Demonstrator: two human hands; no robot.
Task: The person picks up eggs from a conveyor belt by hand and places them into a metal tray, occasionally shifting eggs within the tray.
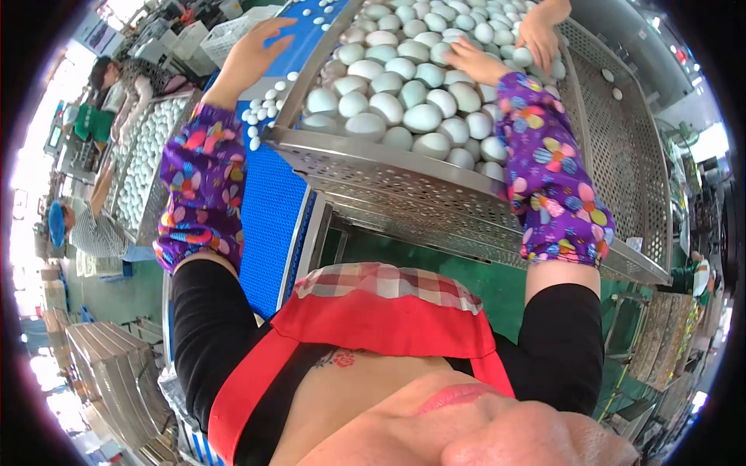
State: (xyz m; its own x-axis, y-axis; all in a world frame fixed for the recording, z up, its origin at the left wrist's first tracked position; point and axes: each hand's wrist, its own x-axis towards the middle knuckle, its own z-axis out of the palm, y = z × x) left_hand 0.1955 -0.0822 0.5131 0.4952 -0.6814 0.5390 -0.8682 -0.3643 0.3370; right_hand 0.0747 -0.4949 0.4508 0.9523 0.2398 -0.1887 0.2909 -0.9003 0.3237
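the left hand (256, 48), fingers spread and holding nothing, hovers over the blue belt (272, 210) at upper left, where small white eggs (260, 116) lie. the right hand (474, 60) rests flat and open on the heap of pale eggs (404, 93) in the metal tray (435, 194), top centre. another person's hand (538, 35) reaches in just beside it

Right hand (474, 62) rests on eggs (412, 93) piled in perforated metal tray (435, 194). Left hand (252, 54) sits left of the tray, over conveyor belt (272, 210) carrying loose eggs (260, 109). Another person's hand (538, 35) lies just beyond right hand.
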